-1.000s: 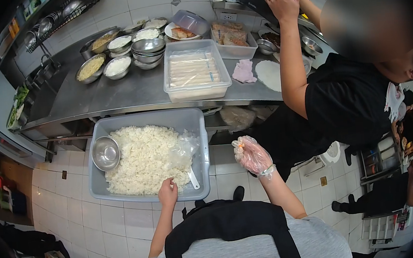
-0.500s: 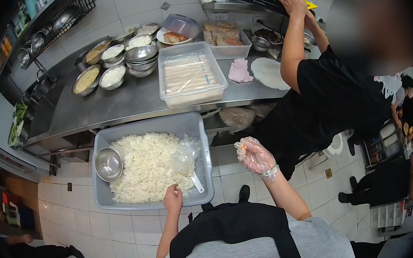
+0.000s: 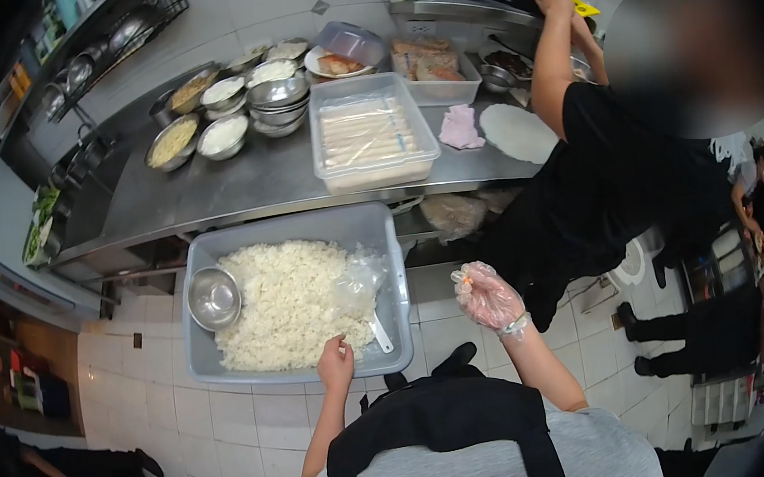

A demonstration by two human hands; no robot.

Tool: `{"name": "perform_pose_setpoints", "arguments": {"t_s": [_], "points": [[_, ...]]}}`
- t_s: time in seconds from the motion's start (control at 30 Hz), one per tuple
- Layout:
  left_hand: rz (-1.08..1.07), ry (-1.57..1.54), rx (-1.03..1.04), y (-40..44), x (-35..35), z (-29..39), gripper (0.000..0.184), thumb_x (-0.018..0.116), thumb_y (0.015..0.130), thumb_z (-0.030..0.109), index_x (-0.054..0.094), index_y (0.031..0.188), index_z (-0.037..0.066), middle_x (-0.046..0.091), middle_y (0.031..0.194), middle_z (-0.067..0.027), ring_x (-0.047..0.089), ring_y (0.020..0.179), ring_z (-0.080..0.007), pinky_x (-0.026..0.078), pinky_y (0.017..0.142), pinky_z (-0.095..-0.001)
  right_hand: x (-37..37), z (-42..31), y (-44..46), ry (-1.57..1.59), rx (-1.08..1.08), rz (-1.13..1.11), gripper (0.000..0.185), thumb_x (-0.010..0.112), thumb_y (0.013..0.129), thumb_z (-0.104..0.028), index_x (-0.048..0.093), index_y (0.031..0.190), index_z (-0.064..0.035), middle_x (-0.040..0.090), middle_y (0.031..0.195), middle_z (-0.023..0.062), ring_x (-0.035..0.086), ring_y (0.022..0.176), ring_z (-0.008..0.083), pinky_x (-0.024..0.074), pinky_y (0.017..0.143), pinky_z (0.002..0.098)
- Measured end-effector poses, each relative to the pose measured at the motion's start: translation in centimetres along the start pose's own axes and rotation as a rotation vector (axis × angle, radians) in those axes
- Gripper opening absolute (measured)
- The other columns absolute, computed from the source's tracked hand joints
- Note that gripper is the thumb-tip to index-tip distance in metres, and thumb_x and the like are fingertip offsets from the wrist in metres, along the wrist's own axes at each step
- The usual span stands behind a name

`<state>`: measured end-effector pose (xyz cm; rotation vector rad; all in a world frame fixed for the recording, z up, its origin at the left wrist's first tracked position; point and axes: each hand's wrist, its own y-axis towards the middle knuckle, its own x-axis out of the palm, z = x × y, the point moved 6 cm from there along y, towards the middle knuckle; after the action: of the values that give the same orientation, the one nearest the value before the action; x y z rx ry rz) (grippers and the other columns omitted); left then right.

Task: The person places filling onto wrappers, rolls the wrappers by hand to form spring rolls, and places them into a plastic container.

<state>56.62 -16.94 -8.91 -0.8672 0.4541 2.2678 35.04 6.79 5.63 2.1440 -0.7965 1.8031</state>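
Observation:
A grey plastic tub (image 3: 398, 328) of cooked white rice (image 3: 279, 311) sits low in front of me. My left hand (image 3: 336, 362), bare, is at the tub's front rim beside the rice. Its fingers are curled together, and I cannot see what is in them. My right hand (image 3: 489, 299), in a clear plastic glove (image 3: 512, 322), is raised palm up to the right of the tub. Its fingers are bent inward, with small orange bits at the tips; anything inside is unclear. In the tub are a metal bowl (image 3: 215, 298), a crumpled clear plastic bag (image 3: 357, 282) and a white-handled utensil (image 3: 380, 334).
Beyond the tub runs a steel counter (image 3: 242, 193) with a lidless plastic container (image 3: 377, 180) of wrapped rolls, several metal bowls (image 3: 223, 136) of food, a pink cloth (image 3: 460, 128) and a white round sheet (image 3: 518, 134). A co-worker (image 3: 610, 146) in black stands close on my right, arms raised.
The view has shifted, so the tub and counter appear farther right. Both my hands keep nearly the same pose. At lower left, another person's arm and legs have come further into view.

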Motion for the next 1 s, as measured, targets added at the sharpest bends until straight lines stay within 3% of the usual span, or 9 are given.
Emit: {"name": "perform_pose_setpoints", "arguments": {"t_s": [1.0], "points": [[-0.016,0.020,-0.042,0.0,0.4,0.5,0.027,0.063,0.081,0.015,0.064,0.108,0.011,0.065,0.089,-0.0045,0.063,0.062,-0.0219,0.050,0.062,-0.0373,0.9,-0.4,1.1,-0.133,-0.032,0.004,0.006,0.052,0.095,-0.005,0.056,0.095,-0.0014,0.060,0.090,0.0119,0.062,0.077,0.0207,0.0541,0.067,0.0324]]}}
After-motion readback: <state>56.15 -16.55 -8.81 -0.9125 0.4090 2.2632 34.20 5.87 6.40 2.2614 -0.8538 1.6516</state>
